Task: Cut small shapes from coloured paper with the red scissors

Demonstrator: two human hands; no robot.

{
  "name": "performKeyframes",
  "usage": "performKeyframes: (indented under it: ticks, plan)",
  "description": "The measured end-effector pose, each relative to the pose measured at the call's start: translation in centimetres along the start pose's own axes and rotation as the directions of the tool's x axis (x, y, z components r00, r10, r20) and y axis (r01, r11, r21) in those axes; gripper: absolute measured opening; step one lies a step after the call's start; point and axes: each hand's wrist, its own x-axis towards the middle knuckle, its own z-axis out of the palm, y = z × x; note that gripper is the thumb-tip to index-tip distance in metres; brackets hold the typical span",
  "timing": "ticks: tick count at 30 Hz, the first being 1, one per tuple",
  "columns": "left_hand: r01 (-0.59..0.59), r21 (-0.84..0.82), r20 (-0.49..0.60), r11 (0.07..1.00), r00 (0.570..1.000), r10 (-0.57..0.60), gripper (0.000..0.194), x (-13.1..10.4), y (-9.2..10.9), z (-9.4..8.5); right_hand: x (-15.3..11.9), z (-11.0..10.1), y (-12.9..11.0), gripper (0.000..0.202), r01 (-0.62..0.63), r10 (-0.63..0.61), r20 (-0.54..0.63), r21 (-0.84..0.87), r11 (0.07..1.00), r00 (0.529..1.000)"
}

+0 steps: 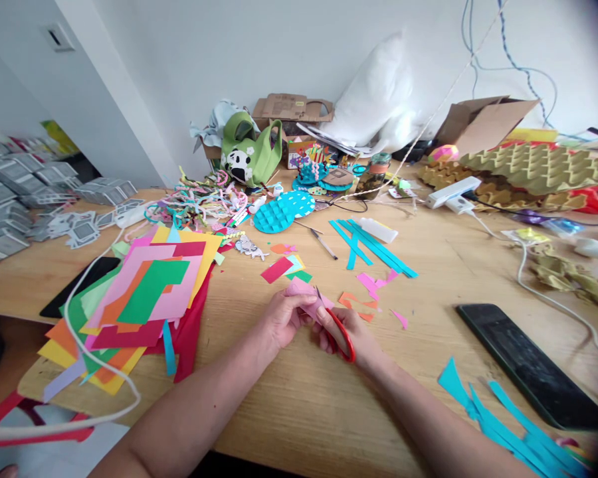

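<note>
Near the middle of the table, my left hand (283,317) pinches a small piece of pink paper (299,289). My right hand (351,332) grips red-handled scissors (349,345), whose dark blades point away from me and lie against the paper's right side. Both hands are close together, almost touching. Just beyond them lie a dark red paper rectangle (276,269) and a small green piece (299,276). Orange scraps (359,304) and pink scraps (373,285) are scattered to the right of the scissors. Part of the pink paper is hidden behind my fingers.
A pile of coloured paper (152,292) spreads across the left, with a white cable (74,332) looping over it. Blue strips (369,245) and a pen (325,244) lie farther back. A black phone-like slab (528,362) rests at right. Egg trays (538,166) stand at the back right.
</note>
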Motion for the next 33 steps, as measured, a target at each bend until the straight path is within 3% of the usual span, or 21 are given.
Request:
performKeyframes:
  ticks: [33]
  plan:
    - [-0.013,0.046,-0.035,0.999,0.999,0.014,0.021,0.0,0.2,0.15,-0.06,-0.15,-0.41,0.061,0.008,-0.008,0.009,-0.035,0.999,1.0]
